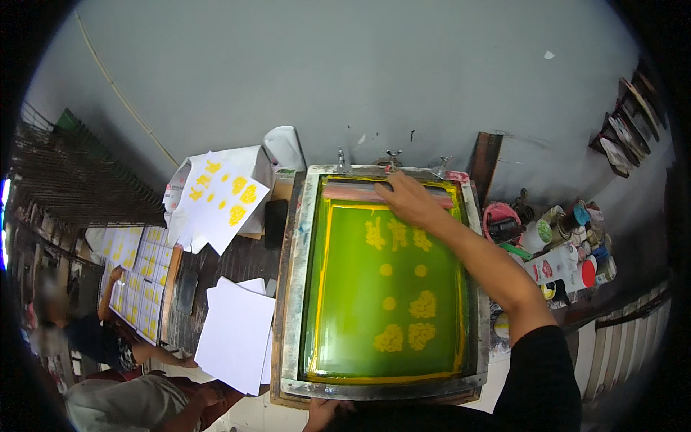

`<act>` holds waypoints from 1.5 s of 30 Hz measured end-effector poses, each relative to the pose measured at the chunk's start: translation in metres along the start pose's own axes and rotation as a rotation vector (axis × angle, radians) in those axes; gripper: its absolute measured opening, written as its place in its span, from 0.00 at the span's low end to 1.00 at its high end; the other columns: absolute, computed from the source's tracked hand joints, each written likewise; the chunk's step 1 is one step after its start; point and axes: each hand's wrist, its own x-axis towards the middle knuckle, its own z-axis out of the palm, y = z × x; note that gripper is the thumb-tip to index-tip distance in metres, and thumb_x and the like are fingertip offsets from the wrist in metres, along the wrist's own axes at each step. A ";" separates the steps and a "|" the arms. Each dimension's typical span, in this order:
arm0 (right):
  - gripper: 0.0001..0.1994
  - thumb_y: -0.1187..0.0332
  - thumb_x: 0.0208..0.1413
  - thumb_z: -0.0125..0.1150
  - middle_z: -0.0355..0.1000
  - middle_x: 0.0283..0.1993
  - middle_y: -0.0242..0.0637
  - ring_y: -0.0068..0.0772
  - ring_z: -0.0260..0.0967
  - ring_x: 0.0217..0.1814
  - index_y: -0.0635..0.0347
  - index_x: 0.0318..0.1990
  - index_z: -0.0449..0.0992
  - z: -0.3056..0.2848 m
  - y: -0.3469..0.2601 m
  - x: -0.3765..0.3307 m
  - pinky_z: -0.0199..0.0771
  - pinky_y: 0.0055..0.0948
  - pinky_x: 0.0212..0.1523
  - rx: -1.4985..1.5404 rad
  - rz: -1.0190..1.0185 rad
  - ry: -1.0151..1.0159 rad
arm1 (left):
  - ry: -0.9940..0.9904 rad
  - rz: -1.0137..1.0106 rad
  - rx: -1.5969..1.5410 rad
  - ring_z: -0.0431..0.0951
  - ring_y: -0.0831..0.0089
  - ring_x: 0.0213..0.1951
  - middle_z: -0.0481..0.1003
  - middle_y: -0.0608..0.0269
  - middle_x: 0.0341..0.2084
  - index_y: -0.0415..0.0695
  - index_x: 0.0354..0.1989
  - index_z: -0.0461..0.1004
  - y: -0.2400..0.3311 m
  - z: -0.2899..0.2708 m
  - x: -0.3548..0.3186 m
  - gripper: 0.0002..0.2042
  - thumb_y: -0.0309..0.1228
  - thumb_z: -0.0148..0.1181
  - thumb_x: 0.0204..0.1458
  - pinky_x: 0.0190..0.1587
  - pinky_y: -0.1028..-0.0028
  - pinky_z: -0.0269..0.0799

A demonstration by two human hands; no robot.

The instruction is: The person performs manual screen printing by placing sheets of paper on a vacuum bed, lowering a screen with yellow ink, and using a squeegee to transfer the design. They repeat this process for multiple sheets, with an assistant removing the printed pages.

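Observation:
In front of me lies a screen-printing screen point(345, 288), its green mesh marked with yellow floral shapes and dots inside a metal frame point(291, 317). At its far end a long squeegee point(345, 191) rests across the mesh, with pinkish ink staining along it. My right hand point(410, 200) is closed over the squeegee's middle, the forearm reaching in from the right. Down at the near edge of the frame, my left hand point(322, 414) touches the underside; its fingers are hidden. Metal clamps point(394, 160) stand along the far frame edge.
Left of the screen are a stack of white paper point(234, 331), a yellow-printed sheet point(223, 193) and a dark phone-like block point(275, 223). Farther left, people point(129, 403) stand by a rack of printed sheets point(137, 288). Paint cans point(576, 252) crowd the right. A grey wall point(360, 72) rises behind.

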 end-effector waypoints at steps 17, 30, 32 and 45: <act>0.14 0.69 0.55 0.57 0.69 0.44 0.44 0.47 0.69 0.51 0.58 0.50 0.76 0.004 0.018 -0.017 0.76 0.43 0.49 -0.054 -0.041 0.026 | 0.130 -0.135 -0.009 0.80 0.62 0.27 0.81 0.48 0.28 0.33 0.37 0.75 0.021 0.017 -0.001 0.07 0.24 0.54 0.62 0.32 0.66 0.76; 0.14 0.67 0.54 0.59 0.69 0.42 0.43 0.46 0.70 0.50 0.57 0.47 0.77 0.001 0.028 -0.027 0.77 0.43 0.46 -0.050 -0.029 0.029 | 0.200 -0.152 -0.021 0.72 0.64 0.19 0.76 0.51 0.18 0.35 0.31 0.75 0.035 0.028 -0.006 0.08 0.24 0.53 0.61 0.26 0.68 0.68; 0.13 0.68 0.53 0.59 0.69 0.42 0.43 0.46 0.70 0.50 0.57 0.47 0.77 0.001 0.031 -0.028 0.76 0.43 0.47 -0.036 -0.021 0.011 | 0.188 -0.147 -0.023 0.72 0.64 0.19 0.77 0.51 0.19 0.35 0.32 0.75 0.036 0.030 -0.006 0.08 0.24 0.53 0.61 0.27 0.68 0.69; 0.14 0.67 0.54 0.65 0.74 0.43 0.43 0.47 0.71 0.51 0.59 0.46 0.73 -0.020 0.010 0.001 0.66 0.47 0.52 -0.166 0.413 0.014 | -0.023 -0.088 0.064 0.76 0.62 0.18 0.78 0.47 0.21 0.33 0.32 0.74 0.056 0.034 -0.002 0.08 0.23 0.52 0.62 0.21 0.68 0.71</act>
